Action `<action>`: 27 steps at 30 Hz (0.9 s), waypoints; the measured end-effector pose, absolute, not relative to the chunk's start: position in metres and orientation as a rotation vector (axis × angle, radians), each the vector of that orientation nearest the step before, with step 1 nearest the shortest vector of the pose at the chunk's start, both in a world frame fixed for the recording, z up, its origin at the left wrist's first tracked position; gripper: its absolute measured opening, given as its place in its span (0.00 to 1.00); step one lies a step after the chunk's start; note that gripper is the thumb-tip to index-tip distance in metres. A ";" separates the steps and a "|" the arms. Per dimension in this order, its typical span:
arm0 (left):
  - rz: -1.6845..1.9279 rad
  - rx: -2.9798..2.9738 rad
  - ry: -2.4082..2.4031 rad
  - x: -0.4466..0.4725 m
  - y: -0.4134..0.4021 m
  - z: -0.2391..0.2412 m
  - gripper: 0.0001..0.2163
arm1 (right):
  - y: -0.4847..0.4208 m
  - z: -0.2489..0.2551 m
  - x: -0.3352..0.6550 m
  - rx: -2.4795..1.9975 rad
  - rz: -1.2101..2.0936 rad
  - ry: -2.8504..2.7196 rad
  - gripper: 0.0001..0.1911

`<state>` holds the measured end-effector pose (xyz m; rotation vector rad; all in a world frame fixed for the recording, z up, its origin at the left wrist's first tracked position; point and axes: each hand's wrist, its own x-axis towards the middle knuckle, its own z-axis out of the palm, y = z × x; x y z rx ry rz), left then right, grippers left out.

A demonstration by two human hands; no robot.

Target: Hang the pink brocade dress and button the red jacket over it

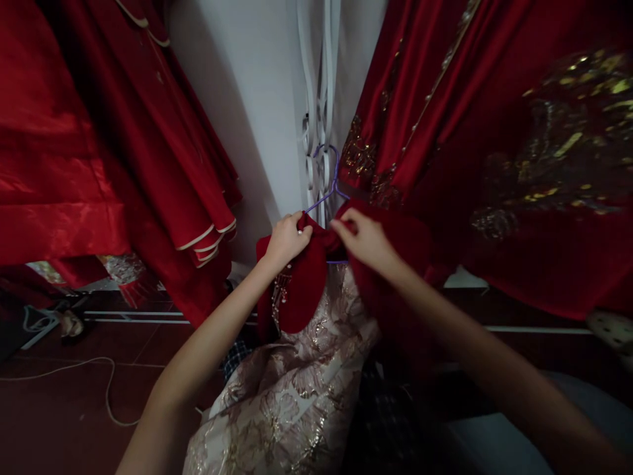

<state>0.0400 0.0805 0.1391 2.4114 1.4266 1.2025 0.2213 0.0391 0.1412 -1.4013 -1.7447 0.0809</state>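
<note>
A red jacket (304,297) with beaded trim hangs on a purple wire hanger (335,181), over a pale dress (291,402) with a gold floral pattern. With fingers closed, my left hand (289,239) grips the jacket's collar on the left side, just below the hanger's shoulder. On the opposite side my right hand (364,239) pinches the red cloth near the neck opening. Part of the hanger's lower bar shows between the two sides of the jacket. The dress spreads downward toward me, and its lower end runs out of view.
Red garments (168,145) hang at the left, and a red gown (475,152) with gold sequins hangs at the right. Behind the hanger stands a white scrolled metal rack (324,72) against the wall. A thin cable (109,389) lies on the tiled floor.
</note>
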 end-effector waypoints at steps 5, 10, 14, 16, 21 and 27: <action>1.325 2.417 1.473 0.022 0.073 0.145 0.03 | 0.027 0.100 0.209 -1.232 0.311 -1.895 0.10; 1.249 2.425 1.349 0.028 0.050 0.129 0.03 | 0.028 0.089 0.237 -1.162 0.414 -1.859 0.08; 1.084 2.343 1.110 0.055 0.043 0.107 0.09 | 0.035 0.085 0.226 -1.042 0.576 -1.804 0.05; 1.076 2.301 1.030 0.065 0.043 0.097 0.11 | 0.039 0.083 0.219 -1.007 0.638 -1.813 0.05; 1.338 1.964 0.934 0.076 0.041 0.069 0.12 | 0.040 0.073 0.223 -0.956 0.770 -1.728 0.11; 1.764 1.384 0.906 0.088 0.032 0.047 0.11 | 0.030 0.068 0.227 -1.004 0.675 -1.587 0.12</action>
